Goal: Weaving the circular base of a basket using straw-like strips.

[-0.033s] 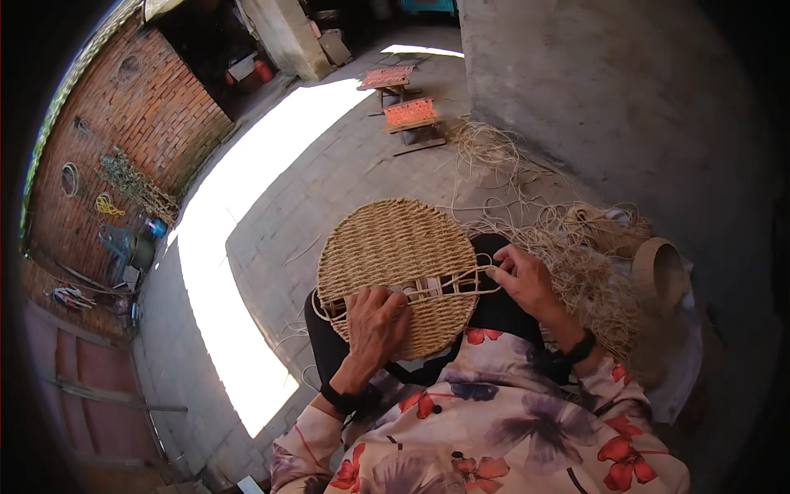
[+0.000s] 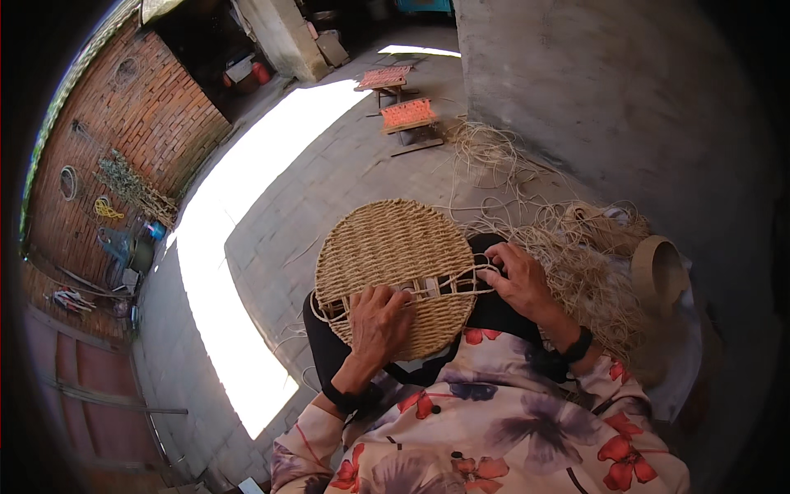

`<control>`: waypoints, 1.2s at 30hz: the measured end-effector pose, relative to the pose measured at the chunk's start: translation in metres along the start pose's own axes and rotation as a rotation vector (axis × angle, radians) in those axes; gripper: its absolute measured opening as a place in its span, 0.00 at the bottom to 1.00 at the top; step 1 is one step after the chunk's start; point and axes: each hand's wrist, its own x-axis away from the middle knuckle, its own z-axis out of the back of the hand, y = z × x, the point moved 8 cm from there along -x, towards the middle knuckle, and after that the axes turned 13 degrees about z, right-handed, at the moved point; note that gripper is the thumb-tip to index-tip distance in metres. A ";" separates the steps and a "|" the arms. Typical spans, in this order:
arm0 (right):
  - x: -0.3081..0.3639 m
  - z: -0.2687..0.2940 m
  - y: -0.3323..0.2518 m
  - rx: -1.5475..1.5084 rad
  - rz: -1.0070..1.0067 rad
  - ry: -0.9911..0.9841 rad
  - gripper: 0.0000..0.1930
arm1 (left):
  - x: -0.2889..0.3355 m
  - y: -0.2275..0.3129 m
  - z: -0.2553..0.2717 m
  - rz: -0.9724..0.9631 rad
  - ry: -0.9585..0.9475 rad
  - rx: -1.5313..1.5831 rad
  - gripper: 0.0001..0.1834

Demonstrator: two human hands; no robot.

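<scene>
A round panel (image 2: 391, 247) of tan twisted cord rests on my lap, tightly woven except for a narrow gap across its lower part. Pale crosswise strands show in that gap. My left hand (image 2: 380, 325) lies over the panel's lower left, its fingers bent at the gap and pressed together; its thumb is hidden. At the panel's right edge, my right hand (image 2: 524, 284) has its fingers closed on a loop of cord (image 2: 473, 291). Part of this cord runs across the gap toward my left hand.
A large tangle of loose cord (image 2: 588, 276) lies to my right, beside a tan hoop-like ring (image 2: 658, 272). Ahead stand two low stools (image 2: 409, 115) with reddish woven seats. A grey wall (image 2: 609, 107) rises at the right. Bright sunlight crosses the paved floor.
The fingers of my right hand have shifted slightly at the cord. My left hand and the woven panel keep their places, and the whole picture has moved a little.
</scene>
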 end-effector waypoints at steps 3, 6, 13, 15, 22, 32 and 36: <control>-0.009 -0.016 -0.032 0.385 0.302 -0.150 0.13 | -0.011 0.017 -0.006 -0.063 -0.049 0.066 0.09; -0.007 -0.026 -0.013 0.103 0.300 -0.167 0.09 | -0.023 0.019 -0.009 -0.040 -0.099 0.132 0.07; 0.006 0.019 0.018 -0.348 0.090 0.103 0.02 | -0.061 0.044 -0.006 0.180 -0.247 0.434 0.07; -0.008 0.021 0.007 -0.453 0.001 0.120 0.02 | -0.064 0.057 -0.017 0.217 -0.359 0.471 0.12; -0.014 0.002 0.008 -0.762 -0.070 0.031 0.03 | -0.045 0.041 -0.064 0.530 -0.592 0.800 0.15; 0.017 -0.016 -0.002 0.065 0.284 0.001 0.03 | -0.048 0.085 -0.057 -0.174 -0.314 -0.105 0.08; 0.017 -0.028 -0.013 0.275 0.364 0.019 0.04 | -0.043 0.079 -0.074 -0.133 -0.343 -0.089 0.10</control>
